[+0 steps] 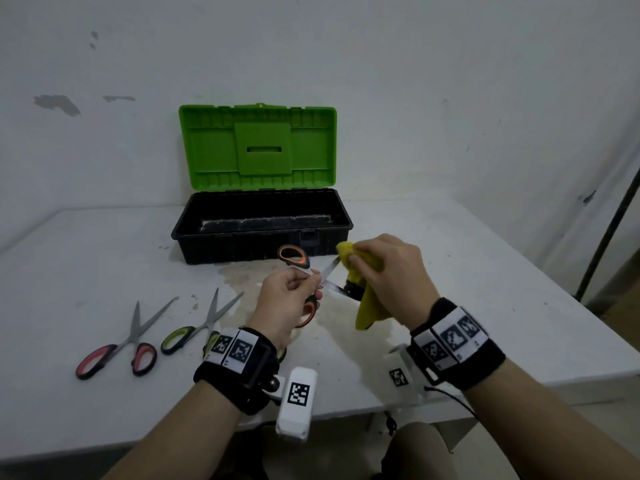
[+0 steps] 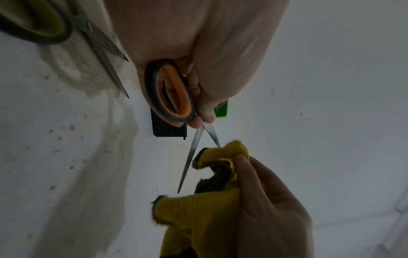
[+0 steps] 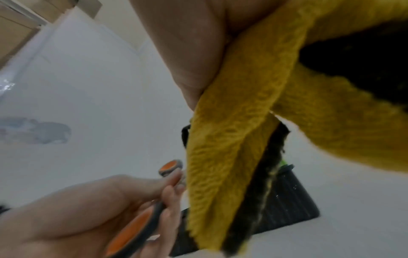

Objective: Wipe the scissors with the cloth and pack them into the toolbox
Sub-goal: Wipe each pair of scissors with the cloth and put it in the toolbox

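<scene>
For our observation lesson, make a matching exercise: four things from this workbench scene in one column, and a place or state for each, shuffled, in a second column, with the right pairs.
Column one:
1. orange-handled scissors
2. yellow cloth
3. toolbox
4. red-handled scissors

Column two:
A. lid up, standing at the back of the table
B. lying on the table, furthest to the left
C. held in the left hand, blades apart
D. gripped by the right hand, against a blade

Pairs: 1-C, 2-D, 3-A, 4-B

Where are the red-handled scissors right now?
In the head view, the red-handled scissors lie on the table at far left, beside the green-handled scissors.
</scene>
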`<state>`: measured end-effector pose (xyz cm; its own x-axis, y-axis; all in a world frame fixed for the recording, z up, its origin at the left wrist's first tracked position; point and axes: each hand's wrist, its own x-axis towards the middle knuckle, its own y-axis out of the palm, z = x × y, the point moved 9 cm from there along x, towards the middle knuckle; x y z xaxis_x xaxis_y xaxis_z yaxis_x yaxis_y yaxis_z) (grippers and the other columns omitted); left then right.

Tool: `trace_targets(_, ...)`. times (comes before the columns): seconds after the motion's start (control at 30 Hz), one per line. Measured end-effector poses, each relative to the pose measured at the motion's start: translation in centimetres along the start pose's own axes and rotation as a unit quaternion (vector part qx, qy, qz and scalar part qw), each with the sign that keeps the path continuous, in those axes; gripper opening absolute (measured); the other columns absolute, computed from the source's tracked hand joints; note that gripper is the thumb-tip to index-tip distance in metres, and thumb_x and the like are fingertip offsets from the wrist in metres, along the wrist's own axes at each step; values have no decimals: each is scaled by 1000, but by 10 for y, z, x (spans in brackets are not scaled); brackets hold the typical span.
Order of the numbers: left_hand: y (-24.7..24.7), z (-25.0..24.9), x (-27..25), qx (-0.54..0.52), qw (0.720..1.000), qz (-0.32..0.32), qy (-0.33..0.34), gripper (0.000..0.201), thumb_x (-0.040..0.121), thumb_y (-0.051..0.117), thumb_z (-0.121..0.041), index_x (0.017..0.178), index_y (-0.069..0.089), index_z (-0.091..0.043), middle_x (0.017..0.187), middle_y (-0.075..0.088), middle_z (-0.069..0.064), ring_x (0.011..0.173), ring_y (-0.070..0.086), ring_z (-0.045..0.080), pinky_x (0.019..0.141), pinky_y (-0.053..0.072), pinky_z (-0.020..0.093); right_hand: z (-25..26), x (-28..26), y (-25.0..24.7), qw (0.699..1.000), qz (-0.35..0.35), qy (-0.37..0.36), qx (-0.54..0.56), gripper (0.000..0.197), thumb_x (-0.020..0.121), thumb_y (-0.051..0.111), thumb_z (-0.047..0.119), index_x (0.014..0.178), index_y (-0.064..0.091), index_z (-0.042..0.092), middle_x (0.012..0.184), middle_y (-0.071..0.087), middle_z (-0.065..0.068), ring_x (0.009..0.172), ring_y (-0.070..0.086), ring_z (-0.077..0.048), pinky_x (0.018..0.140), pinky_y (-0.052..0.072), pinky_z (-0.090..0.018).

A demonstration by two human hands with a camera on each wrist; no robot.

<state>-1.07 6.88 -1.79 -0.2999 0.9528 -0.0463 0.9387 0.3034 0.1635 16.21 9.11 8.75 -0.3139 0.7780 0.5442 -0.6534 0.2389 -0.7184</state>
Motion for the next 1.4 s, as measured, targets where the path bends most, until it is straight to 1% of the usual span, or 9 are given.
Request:
trace_targets(0.07,3,-1,-1,2,1000,4,6,14,96,64,-8,83,68,-6,70,67,7,64,63,15,64,56,30,19,-11,16,998,35,-45,1,17,91,63,26,101,73,17,95,64,-1,80,58,-16,75,44,-23)
trace_targets(0.2,5,-3,-2,26,999,7,18,15,98,60,-6,85,68,-6,73,67,10,67,64,16,62,56,25,30,-16,34,996,50,-80,-7,13,90,64,20,97,73,12,93,63,-4,79,59,-19,70,42,-22)
trace_targets(0.37,2,-11,-5,17,999,12,34,11,95,64,-6,85,70,-7,68,68,3,61,64,9,57,53,19,20,-6,28,999,15,-45,1,15,91,62,25,97,72,17,92,62,-1,77,56,-16,70,45,-25)
trace_targets(0.57,-4,-4,-1,8,1000,-9,22,10,94,67,-10,86,73,-8,71,70,6,69,66,15,66,54,29,-17,17,-6,998,-37,51,-10,18,93,59,27,102,71,16,93,61,1,81,53,-13,79,48,-27)
trace_targets(0.63,-5,-3,-1,-2,1000,-16,19,10,94,68,-12,87,73,-6,72,71,6,70,67,14,65,54,27,-11,13,-14,998,-52,30,-7,16,91,61,26,100,71,16,93,63,1,80,53,-12,76,44,-23)
trace_targets(0.87,7,-10,-3,-8,999,3,34,12,97,62,-9,88,70,-4,76,71,7,68,67,12,62,56,24,33,-16,26,997,28,-70,-5,10,89,66,21,91,73,15,86,61,-3,73,58,-20,67,43,-24)
trace_targets(1.07,-1,-12,-3,3,999,7,42,10,94,66,-8,86,73,-7,71,69,6,66,65,14,63,55,25,16,-3,25,1000,4,-29,-1,14,90,62,25,97,72,18,93,61,-2,79,57,-18,72,48,-28)
trace_targets(1.27,-3,-7,-5,1,1000,7,27,10,94,66,-7,88,73,-8,68,69,4,66,64,14,66,55,29,-38,26,-5,995,-29,87,-29,21,91,60,29,104,70,16,98,64,-5,93,59,-23,80,41,-26)
trace_targets(1.4,-1,-4,-6,-32,999,11,4,8,96,64,-9,95,70,-5,80,69,3,67,64,14,64,58,28,-37,20,-29,993,-89,73,-2,17,90,61,28,102,67,19,90,66,-1,83,58,-17,75,38,-21)
